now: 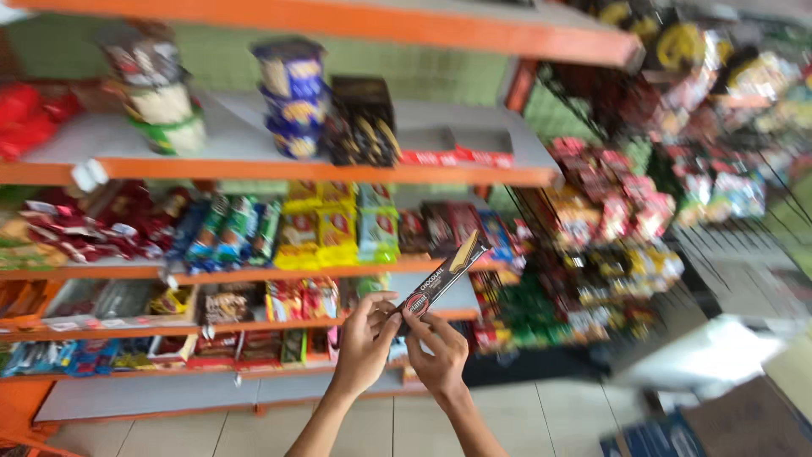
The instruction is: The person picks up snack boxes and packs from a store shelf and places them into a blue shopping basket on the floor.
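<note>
Both my hands are raised in front of a shop shelf, holding one long dark wafer packet (442, 276) by its lower end. My left hand (365, 340) pinches the packet's bottom corner from the left. My right hand (438, 354) grips the same end from the right and below. The packet slants up to the right, its top end near the edge of a middle shelf board. The whole picture is blurred by motion.
An orange-edged shelf unit (279, 171) carries stacked blue biscuit packs (292, 95), dark boxes (362, 123), yellow and green snack packs (338, 227) and red sweets. A wire rack (609, 220) with hanging snack bags stands at right. Cardboard boxes (736, 419) lie on the tiled floor.
</note>
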